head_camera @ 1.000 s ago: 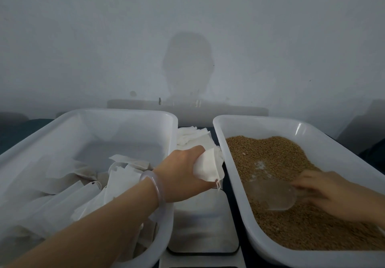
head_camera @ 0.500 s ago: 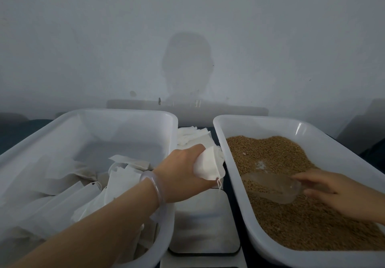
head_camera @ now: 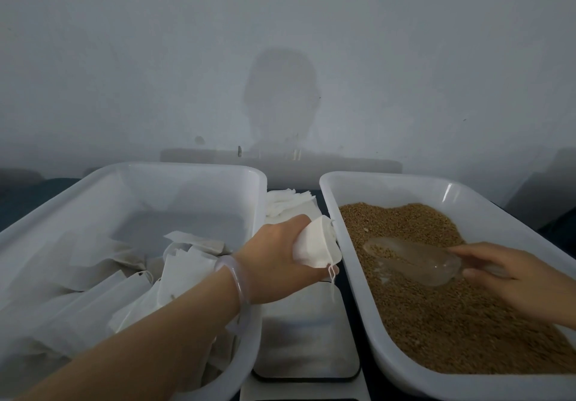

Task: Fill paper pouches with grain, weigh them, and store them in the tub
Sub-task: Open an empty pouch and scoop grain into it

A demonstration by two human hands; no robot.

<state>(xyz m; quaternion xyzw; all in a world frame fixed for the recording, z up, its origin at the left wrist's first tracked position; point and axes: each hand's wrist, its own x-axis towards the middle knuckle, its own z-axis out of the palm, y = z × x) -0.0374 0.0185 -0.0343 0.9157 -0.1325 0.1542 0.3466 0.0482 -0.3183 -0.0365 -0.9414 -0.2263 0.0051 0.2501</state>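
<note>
The left grip [head_camera: 280,260] is clenching round a white paper pouch [head_camera: 316,244], holding it up between the two tubs, just beside the rim of the right tub [head_camera: 350,263]. The pouch's drawstring [head_camera: 333,273] is dangling over the scale plate [head_camera: 305,338]. The right grip [head_camera: 514,279] is curling round the handle of a clear scoop [head_camera: 414,260], whose bowl is carrying some grain and sitting at the surface of the grain [head_camera: 452,332] in the right tub. A pale bangle [head_camera: 240,279] is circling the left wrist. Pouches [head_camera: 109,291] are lying heaped in the left tub [head_camera: 187,167]. Flat white pouches [head_camera: 286,204] are lying stacked behind the scale.
</note>
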